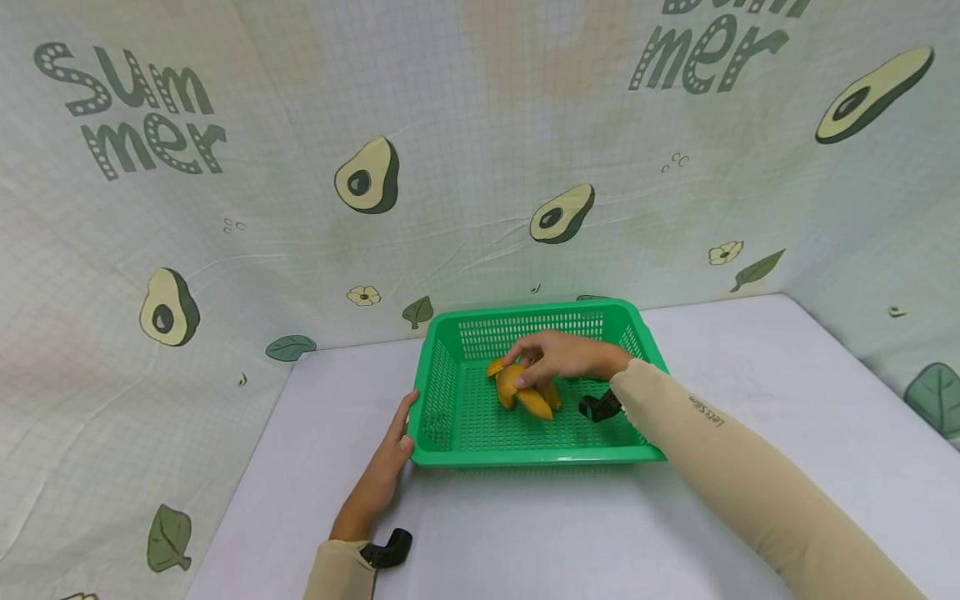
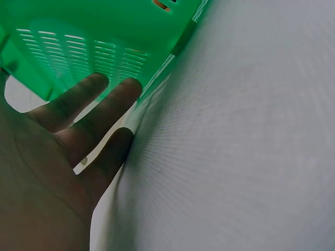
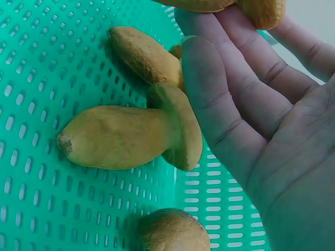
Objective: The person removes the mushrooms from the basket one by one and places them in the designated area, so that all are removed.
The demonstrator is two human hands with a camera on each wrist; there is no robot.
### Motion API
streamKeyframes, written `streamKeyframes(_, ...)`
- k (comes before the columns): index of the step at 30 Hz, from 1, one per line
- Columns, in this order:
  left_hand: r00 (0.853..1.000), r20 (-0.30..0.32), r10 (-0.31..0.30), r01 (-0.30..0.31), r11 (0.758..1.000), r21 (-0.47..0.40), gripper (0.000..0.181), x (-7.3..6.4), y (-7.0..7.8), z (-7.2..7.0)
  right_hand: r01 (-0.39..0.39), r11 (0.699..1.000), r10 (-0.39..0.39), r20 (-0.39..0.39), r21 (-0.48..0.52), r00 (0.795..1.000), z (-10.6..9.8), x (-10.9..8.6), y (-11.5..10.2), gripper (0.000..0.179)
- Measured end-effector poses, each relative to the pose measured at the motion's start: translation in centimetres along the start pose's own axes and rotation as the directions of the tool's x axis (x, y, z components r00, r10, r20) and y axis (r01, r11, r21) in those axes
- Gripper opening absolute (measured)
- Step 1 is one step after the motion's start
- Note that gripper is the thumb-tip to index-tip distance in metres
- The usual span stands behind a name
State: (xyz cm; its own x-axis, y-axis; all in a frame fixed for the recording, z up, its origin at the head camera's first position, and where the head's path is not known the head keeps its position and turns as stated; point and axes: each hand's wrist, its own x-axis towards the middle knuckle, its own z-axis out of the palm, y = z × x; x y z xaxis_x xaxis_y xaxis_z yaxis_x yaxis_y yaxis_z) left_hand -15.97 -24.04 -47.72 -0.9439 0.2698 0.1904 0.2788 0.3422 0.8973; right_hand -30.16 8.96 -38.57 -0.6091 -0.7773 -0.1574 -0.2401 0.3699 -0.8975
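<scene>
Several yellow-brown mushrooms (image 1: 535,404) with thick stems lie grouped in the green basket (image 1: 540,456). In the right wrist view, one mushroom (image 3: 118,137) lies on its side, its cap beside the thumb. My right hand (image 1: 566,354) reaches in over the group from the right, its fingers loosely bent. Another mushroom (image 3: 261,11) is at its fingertips, partly cut off by the frame; no firm grip on it shows. Outside the basket's left wall, my left hand (image 1: 382,467) rests its fingertips against the basket, fingers straight and spread in the left wrist view.
The basket stands on a white-covered table (image 1: 337,408), near its back edge. A hanging cloth (image 1: 450,167) printed with avocados and leaves rises behind and at the sides. Black wrist mounts (image 1: 388,548) sit on both wrists.
</scene>
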Motion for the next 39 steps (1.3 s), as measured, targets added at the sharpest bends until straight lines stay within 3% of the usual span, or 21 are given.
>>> streamKeyframes(18,1.000,0.010,0.000,0.000,1.000,-0.003,0.058,0.08,0.11,-0.05,-0.010,1.000,0.013,-0.106,0.027,0.994,-0.31,-0.29,0.02,0.043)
streamKeyframes(32,1.000,0.007,-0.008,0.008,1.000,-0.005,0.059,0.17,0.12,-0.08,0.028,0.995,-0.017,-0.114,0.093,0.993,-0.85,-0.46,-0.08,0.045)
streamKeyframes(39,1.000,0.015,0.005,-0.005,1.000,-0.024,0.059,0.05,0.18,-0.04,0.008,0.999,0.000,-0.185,0.041,0.983,-0.80,-0.91,-0.44,0.048)
